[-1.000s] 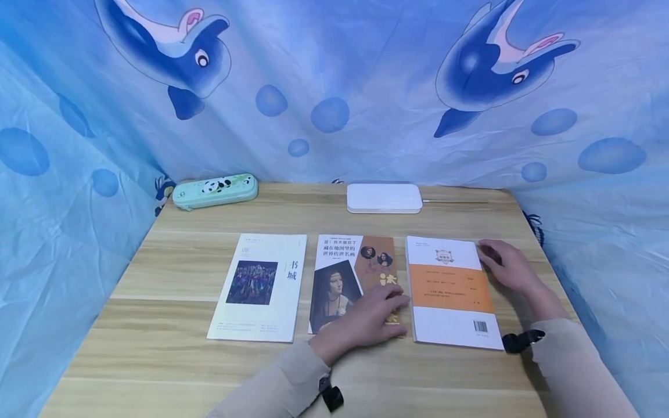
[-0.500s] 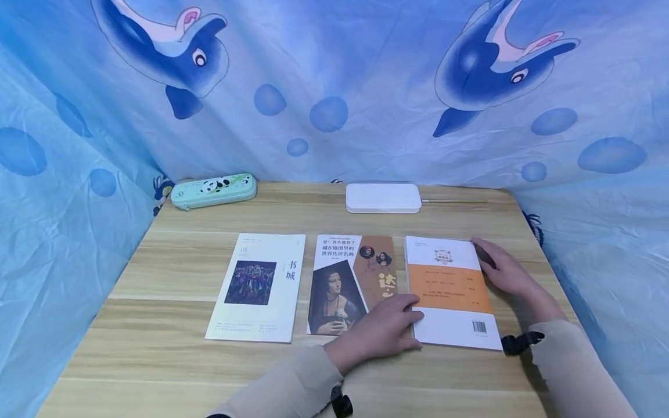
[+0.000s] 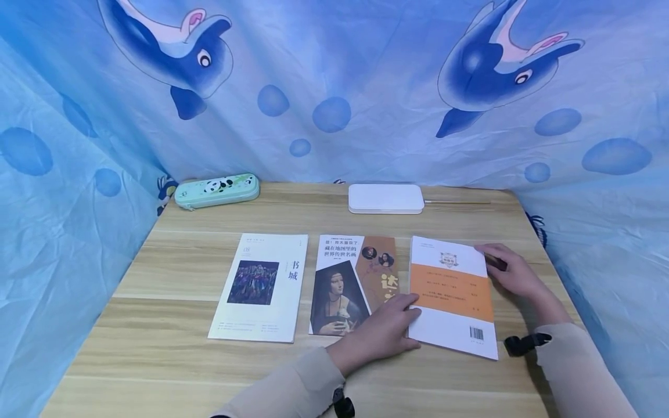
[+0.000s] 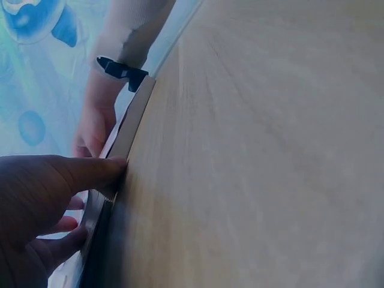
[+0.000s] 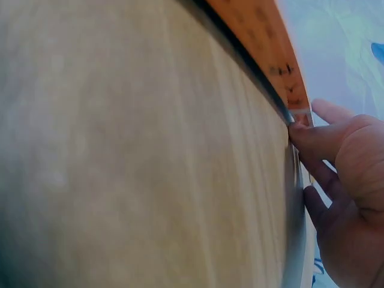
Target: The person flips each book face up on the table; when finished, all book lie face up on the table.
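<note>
A white book (image 3: pixel 449 325) with an orange band and a barcode lies at the right of the row, turned slightly askew. My left hand (image 3: pixel 376 334) holds its left edge, the thumb by the near corner and the fingertips further up. In the left wrist view, the left thumb (image 4: pixel 99 173) meets the end of the book's side. At the opposite edge, near the far right corner, my right hand (image 3: pixel 512 273) grips the book. Its thumb (image 5: pixel 309 135) lies against the edge below the orange cover in the right wrist view, with other fingers bent behind.
Left of the white book lies a brown-and-white book (image 3: pixel 340 296) with a portrait, partly under my left hand. A pale book (image 3: pixel 284 296) lies further left. Along the back stand a mint pencil case (image 3: pixel 219 191), a white flat box (image 3: pixel 385 198) and a thin stick (image 3: pixel 460 202).
The left hand has moved right from over the brown book to the white book's left edge. The white book has turned slightly clockwise, and the right hand has shifted slightly with it.
</note>
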### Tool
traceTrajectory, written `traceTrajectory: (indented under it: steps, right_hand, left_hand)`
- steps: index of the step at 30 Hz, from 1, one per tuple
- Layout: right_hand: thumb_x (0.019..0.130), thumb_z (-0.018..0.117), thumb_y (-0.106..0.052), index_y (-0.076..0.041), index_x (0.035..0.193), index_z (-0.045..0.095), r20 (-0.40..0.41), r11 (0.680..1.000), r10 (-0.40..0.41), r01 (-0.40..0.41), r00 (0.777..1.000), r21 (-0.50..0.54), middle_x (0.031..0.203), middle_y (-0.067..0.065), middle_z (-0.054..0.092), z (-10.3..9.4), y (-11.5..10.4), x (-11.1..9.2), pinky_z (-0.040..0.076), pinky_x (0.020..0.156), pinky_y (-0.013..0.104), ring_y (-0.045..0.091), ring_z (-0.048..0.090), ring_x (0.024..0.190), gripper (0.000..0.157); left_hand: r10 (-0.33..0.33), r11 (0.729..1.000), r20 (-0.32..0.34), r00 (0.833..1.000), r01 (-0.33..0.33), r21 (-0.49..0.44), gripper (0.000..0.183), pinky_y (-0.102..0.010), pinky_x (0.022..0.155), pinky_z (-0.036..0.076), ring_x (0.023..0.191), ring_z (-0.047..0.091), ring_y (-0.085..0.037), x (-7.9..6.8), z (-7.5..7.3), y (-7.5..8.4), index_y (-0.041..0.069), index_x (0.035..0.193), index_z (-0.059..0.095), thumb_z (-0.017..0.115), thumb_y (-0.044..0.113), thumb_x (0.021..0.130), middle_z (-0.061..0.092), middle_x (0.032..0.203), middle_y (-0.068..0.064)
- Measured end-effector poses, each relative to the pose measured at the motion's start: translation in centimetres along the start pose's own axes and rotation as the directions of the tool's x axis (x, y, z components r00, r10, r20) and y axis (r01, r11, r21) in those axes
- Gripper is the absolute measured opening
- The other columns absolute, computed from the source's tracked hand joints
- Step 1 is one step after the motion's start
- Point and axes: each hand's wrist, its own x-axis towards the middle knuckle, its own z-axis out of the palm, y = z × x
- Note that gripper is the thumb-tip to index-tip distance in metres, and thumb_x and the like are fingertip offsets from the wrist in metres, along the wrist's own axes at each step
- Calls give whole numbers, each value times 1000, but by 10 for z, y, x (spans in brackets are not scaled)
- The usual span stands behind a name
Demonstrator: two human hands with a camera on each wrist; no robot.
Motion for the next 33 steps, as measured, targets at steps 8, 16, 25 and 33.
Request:
traceTrajectory:
  steps: [8, 16, 25, 33]
  right_hand:
    - [91, 69, 6, -4, 141, 58, -60, 998, -39, 41, 997, 39, 132, 19, 55, -4, 11, -8, 29, 91, -1, 18, 49, 122, 52]
    - [95, 67, 2, -9, 146, 54, -81, 990, -35, 45, 996, 132, 140, 16, 57, -11, 11, -12, 40, 90, 3, -16, 43, 117, 55]
    - [94, 66, 6, -3, 140, 57, -135, 966, -31, 65, 990, 251, 145, -2, 55, -20, 8, -20, 42, 91, 5, -12, 47, 120, 48]
    - [92, 60, 18, 7, 134, 56, -225, 930, -112, 182, 968, 321, 139, -7, 60, -26, 8, -26, 50, 87, 10, -2, 61, 113, 44]
  left_hand:
    - [-21, 998, -18, 1000, 20, -53, 53, -33, 114, 39, 139, 46, -23, 1, 1, 1, 9, 124, 69, 85, 34, 81, 50, 151, -12]
    - [-24, 996, -71, 997, 17, -91, 66, -40, 111, 43, 140, 46, -27, -4, 6, 3, 8, 139, 60, 84, 33, 83, 44, 154, -17]
    - [86, 991, -245, 966, -109, -80, 42, -30, 105, 48, 129, 57, -24, -6, 12, 4, 14, 124, 73, 80, 23, 83, 58, 141, -17]
    - [56, 975, -412, 910, -138, -173, 40, -22, 102, 47, 122, 63, -21, -6, 10, 6, 12, 121, 74, 79, 11, 81, 65, 134, -14]
